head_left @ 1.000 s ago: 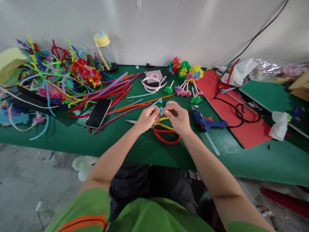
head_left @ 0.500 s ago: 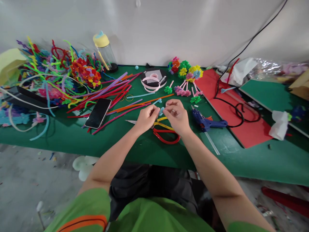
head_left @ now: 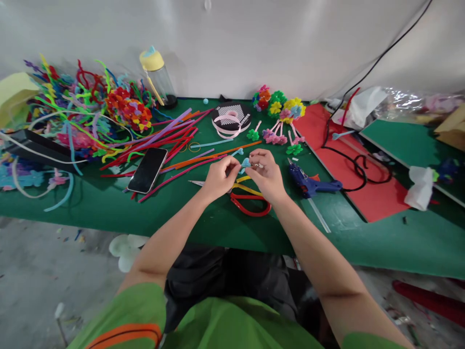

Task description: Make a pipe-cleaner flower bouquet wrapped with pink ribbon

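Observation:
My left hand (head_left: pixel 219 177) and my right hand (head_left: pixel 266 174) meet above the green table (head_left: pixel 109 208), both pinching a small light-blue pipe-cleaner piece (head_left: pixel 245 164) between their fingertips. Just below the hands lie red-and-yellow-handled scissors (head_left: pixel 250 201). A blue glue gun (head_left: pixel 308 183) lies right of my right hand. Long pipe cleaners (head_left: pixel 174 145) in red, orange and purple lie to the left of my left hand.
A black phone (head_left: pixel 147 169) lies left of centre. A heap of coloured pipe cleaners (head_left: pixel 80 111), a yellow-capped bottle (head_left: pixel 157 77), a ribbon spool (head_left: pixel 231 118) and finished flowers (head_left: pixel 279 109) line the back. A red board (head_left: pixel 345 169) with a black cable (head_left: pixel 358 169) is at right.
My hands have shifted slightly up and the blue piece has been turned between the fingers; it now shows more above them. Nothing else has moved.

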A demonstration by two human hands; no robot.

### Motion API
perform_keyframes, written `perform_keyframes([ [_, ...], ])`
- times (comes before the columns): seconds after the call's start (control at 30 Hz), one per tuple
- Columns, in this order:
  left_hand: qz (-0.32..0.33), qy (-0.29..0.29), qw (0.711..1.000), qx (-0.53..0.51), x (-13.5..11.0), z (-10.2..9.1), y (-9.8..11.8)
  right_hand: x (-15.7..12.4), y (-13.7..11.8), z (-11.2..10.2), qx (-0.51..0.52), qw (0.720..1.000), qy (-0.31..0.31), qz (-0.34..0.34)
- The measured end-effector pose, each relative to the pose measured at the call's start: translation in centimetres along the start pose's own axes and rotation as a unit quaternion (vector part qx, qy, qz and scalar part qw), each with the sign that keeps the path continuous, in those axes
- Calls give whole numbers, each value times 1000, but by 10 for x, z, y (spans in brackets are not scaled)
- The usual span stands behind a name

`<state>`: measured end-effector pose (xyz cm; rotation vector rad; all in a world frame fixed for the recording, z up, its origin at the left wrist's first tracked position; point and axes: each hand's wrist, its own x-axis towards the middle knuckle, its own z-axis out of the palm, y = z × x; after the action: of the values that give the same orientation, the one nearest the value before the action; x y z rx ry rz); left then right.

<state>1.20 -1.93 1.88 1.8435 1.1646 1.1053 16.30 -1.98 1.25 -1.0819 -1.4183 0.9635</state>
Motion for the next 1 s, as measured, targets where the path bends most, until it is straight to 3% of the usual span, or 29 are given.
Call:
perform_keyframes([
  [0.27,29,-8,999,35,0,3,1,1,-4,-1,-61,997,37,-20],
  [0.63,31,-30,998,54,4,2,-5,1,1,-1,-62,998,-2,32],
  [1.0,66,25,992,108,6,1,-10,1,1,0,27,997,-13,76],
])
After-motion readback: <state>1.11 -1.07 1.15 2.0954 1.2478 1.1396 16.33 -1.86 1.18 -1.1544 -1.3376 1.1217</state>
